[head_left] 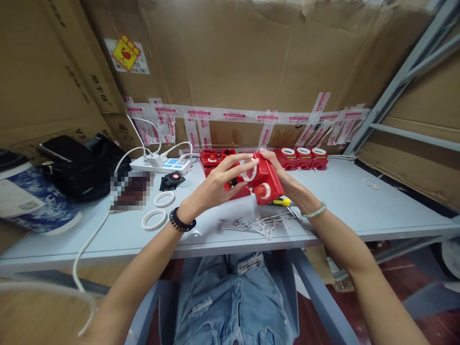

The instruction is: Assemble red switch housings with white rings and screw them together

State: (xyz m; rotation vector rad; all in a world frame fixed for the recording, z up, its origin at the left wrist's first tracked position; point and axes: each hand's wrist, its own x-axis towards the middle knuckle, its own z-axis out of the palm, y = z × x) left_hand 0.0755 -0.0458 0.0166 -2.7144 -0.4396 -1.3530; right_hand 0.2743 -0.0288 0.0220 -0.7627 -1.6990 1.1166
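Fingers [238,169] of the left hand [212,184] spread against a white ring [254,171] on the red housing [266,177] the right hand [282,175] holds; three ringed units [304,159] to the housing's right look done, two loose rings [154,227] leftward seem unfitted.

Head camera: one view, from wearer's head
Facing: forward and down, across bench [362,203] to cardboard [230,57]
Range: close; hands [214,184] near mid-frame
Bottom edge: jeans [226,302], seen from above
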